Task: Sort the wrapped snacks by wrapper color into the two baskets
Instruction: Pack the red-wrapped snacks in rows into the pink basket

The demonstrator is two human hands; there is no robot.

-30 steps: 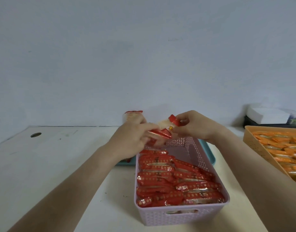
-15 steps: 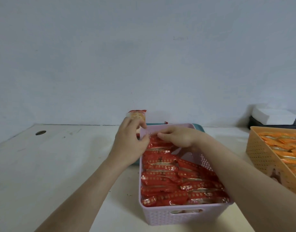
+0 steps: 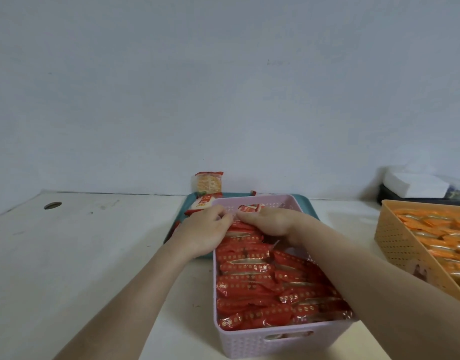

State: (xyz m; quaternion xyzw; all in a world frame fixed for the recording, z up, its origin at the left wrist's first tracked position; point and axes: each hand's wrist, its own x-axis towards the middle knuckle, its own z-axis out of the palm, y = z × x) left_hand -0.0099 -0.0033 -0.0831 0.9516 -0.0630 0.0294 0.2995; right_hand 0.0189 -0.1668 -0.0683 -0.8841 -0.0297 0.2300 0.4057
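Both hands were brought down from mid-air into the far end of the pale pink perforated plastic basket (image 3: pixel 262 341), the red-wrapped snack lowered with them. The left hand (image 3: pixel 208 233) and right hand (image 3: pixel 269 222) were pressed close together on top of the packed rows of red foil-wrapped snacks (image 3: pixel 252 281), fingers curled narrow, apparently tucking that snack (image 3: pixel 249 208) upright against the far wall so the row stayed tight. An orange-printed wrapped snack (image 3: pixel 207 183) was left standing at the worktop's far edge, behind the teal tray (image 3: pixel 305 203), with other packets beside it. The orange perforated basket (image 3: pixel 405 245) of orange wrappers was kept at the right edge.
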